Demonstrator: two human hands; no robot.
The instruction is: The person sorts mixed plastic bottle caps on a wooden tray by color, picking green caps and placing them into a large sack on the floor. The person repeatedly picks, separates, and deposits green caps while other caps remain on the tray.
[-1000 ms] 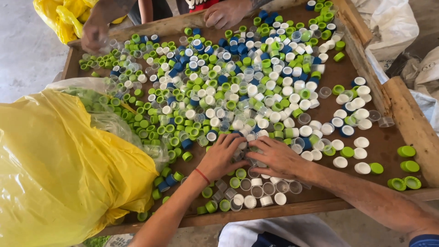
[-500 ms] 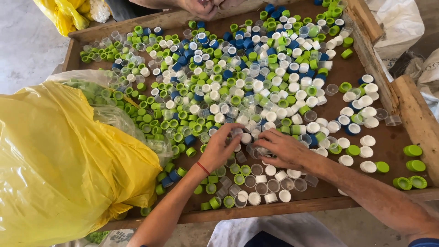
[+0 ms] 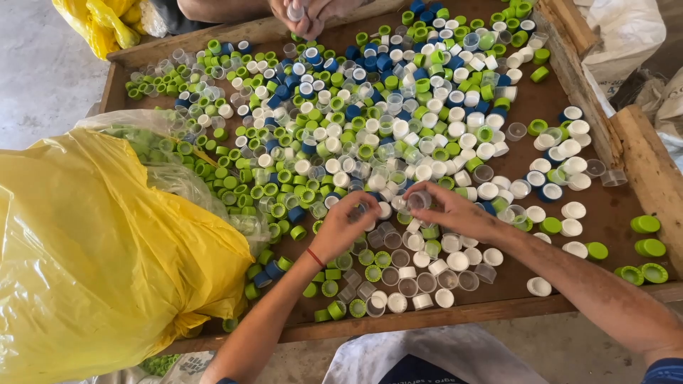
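Both grips pinch small caps over the near middle of the tabletop.

Left hand closes its fingertips on what looks like a dark cap, though the piece is mostly hidden; right hand holds a clear cap between thumb and forefinger, just beside the left. Picking and sorting looks to be the step in hand; the next move likely calls for parting each piece by colour. Below the hands lie white, clear and green caps. A yellow bag covers the left of the wooden tabletop. At the far edge, another person's hands work too.
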